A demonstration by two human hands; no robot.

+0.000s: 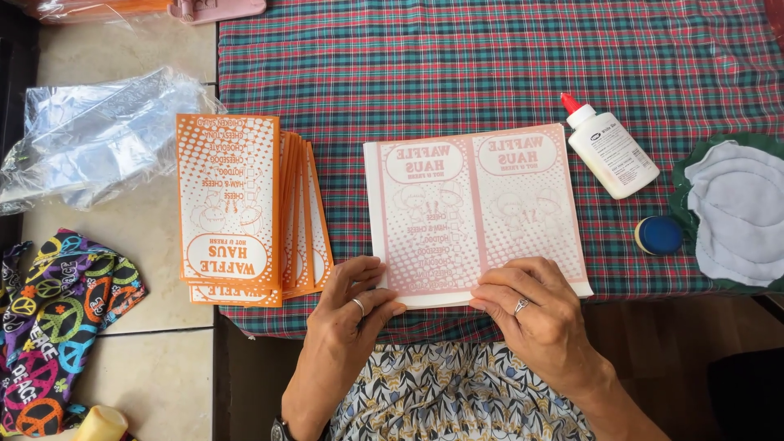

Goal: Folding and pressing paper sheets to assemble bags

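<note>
A stack of flat pink-printed paper sheets (pixel 474 212) lies on the plaid tablecloth (pixel 490 65) in front of me. My left hand (pixel 353 304) pinches the stack's near left corner, thumb under the edge. My right hand (pixel 535 314) rests on the near edge to the right, fingertips pressing the top sheet. Each hand wears a ring. To the left, a fanned pile of folded orange-printed paper bags (pixel 237 212) sits at the table's left edge.
A white glue bottle with a red cap (pixel 611 149) lies right of the sheets, a small blue round lid (pixel 658 235) near it. White cloth rounds on green fabric (pixel 735 212) are far right. Clear plastic wrap (pixel 90 139) and a colourful patterned bag (pixel 57 318) lie on the floor left.
</note>
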